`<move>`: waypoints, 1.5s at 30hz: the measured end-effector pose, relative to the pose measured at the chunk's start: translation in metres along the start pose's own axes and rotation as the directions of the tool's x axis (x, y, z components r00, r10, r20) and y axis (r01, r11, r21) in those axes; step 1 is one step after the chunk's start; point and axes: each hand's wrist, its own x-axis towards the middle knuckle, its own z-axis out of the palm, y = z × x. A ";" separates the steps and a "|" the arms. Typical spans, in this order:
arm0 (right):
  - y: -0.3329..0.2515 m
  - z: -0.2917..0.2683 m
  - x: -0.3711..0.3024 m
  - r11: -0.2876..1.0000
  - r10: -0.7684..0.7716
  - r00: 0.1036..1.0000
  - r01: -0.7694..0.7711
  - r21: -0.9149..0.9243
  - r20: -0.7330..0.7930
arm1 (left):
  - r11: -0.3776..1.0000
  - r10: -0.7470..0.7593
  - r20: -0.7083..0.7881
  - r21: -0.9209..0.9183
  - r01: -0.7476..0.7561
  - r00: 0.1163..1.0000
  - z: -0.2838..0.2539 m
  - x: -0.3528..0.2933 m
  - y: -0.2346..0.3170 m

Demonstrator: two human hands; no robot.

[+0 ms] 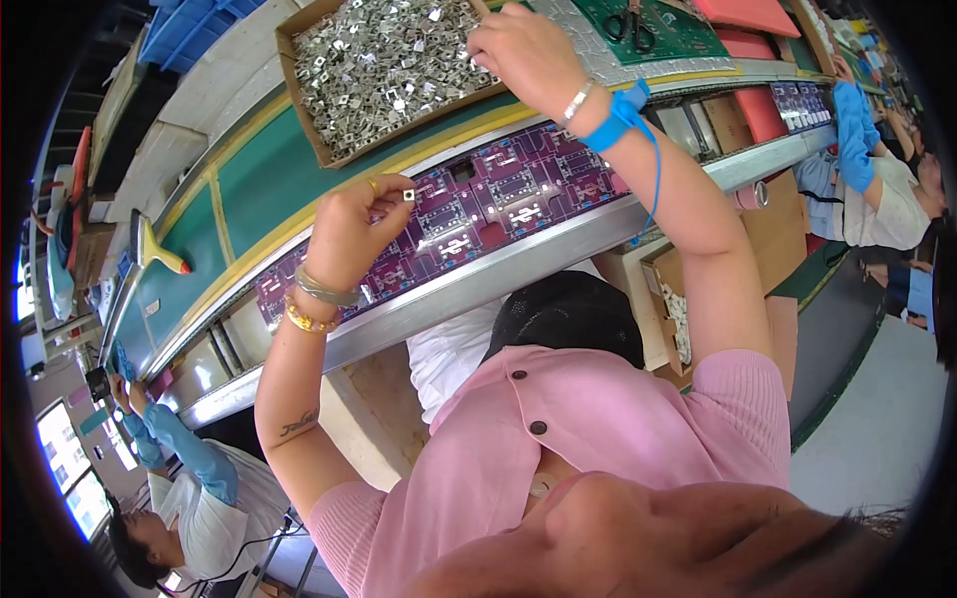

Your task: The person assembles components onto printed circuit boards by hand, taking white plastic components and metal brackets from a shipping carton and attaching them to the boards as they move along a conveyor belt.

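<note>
My left hand (pixel 354 229) is closed in a pinch on a small silvery metal clip (pixel 409 196) with a dark square centre. It hovers over the left part of a row of purple circuit boards (pixel 488 199), which lie on a rail in front of me. My right hand (pixel 528 58) reaches to the right edge of a cardboard box (pixel 399 132) heaped with small metal clips (pixel 389 65). Its fingertips are pressed together beside the clips; what they hold, if anything, is too small to make out. A blue strap (pixel 616 118) with a cord circles my right wrist.
Black scissors (pixel 632 30) lie on a green board at the back right. A yellow-handled tool (pixel 159 249) rests on the green bench to the left. The rail's metal edge (pixel 469 267) runs close before my body. Co-workers sit at both sides.
</note>
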 end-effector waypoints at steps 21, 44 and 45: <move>-0.009 0.007 0.007 0.748 0.342 0.938 -0.238 0.619 -0.053 | 0.829 0.320 -0.076 0.504 -0.241 0.944 0.033 0.007 -0.008; -0.023 -0.029 -0.078 0.259 0.208 0.849 -0.527 0.809 0.486 | 0.753 0.428 -0.239 0.628 -0.197 0.872 -0.031 0.043 0.005; -0.027 -0.031 -0.082 0.264 0.205 0.849 -0.527 0.808 0.487 | 0.699 0.450 -0.230 0.692 -0.181 0.863 -0.038 0.053 0.001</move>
